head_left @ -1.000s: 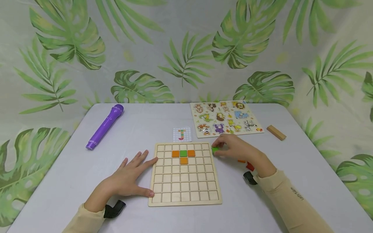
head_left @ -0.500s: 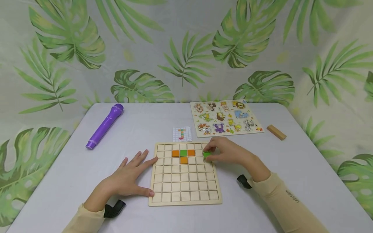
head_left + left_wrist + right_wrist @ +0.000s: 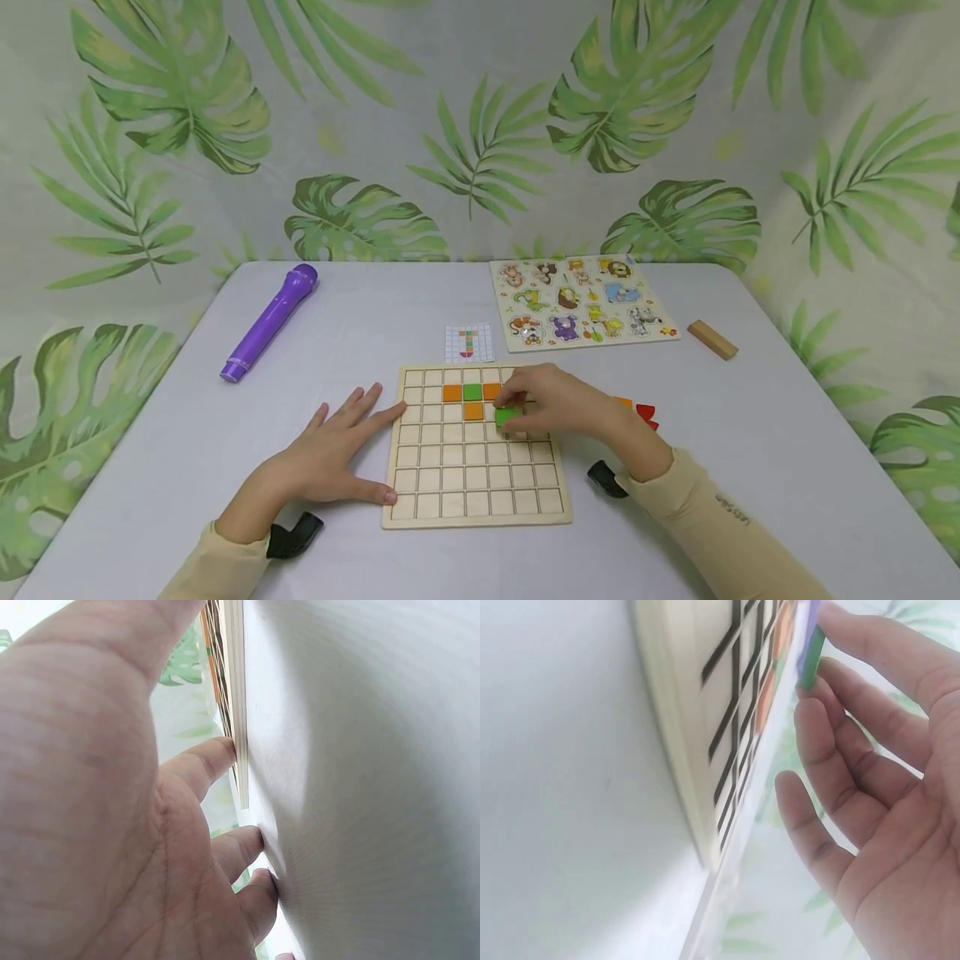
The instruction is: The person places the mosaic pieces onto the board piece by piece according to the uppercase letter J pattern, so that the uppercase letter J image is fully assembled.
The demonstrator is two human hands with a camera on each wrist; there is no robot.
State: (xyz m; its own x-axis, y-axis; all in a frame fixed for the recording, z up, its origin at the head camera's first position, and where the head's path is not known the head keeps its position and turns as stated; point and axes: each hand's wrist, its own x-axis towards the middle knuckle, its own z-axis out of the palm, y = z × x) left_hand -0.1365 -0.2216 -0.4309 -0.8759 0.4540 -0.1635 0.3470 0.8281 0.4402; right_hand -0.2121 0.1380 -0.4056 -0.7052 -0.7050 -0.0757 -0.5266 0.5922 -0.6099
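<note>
A wooden grid board (image 3: 476,483) lies on the white table. Set in its upper cells are a green square tile (image 3: 472,392) with an orange tile (image 3: 452,393) on its left, another on its right partly behind fingers, and an orange tile (image 3: 473,412) below. My right hand (image 3: 573,408) pinches a loose green tile (image 3: 508,415) above the board's upper right part; the right wrist view shows that green tile (image 3: 813,660) edge-on between thumb and fingertip, apart from the board. With fingers spread, my left hand (image 3: 330,454) rests at the board's left edge, thumb and index finger touching it.
Behind the board lies a small printed pattern card (image 3: 469,343). An animal puzzle board (image 3: 585,304) is at the back right, near a wooden block (image 3: 712,340). Red pieces (image 3: 646,413) and an orange one lie beyond the right forearm. A purple microphone (image 3: 270,323) is at the left.
My right hand has carried the green tile leftward from beside the board's right edge to over its cells. The left hand has stayed in place.
</note>
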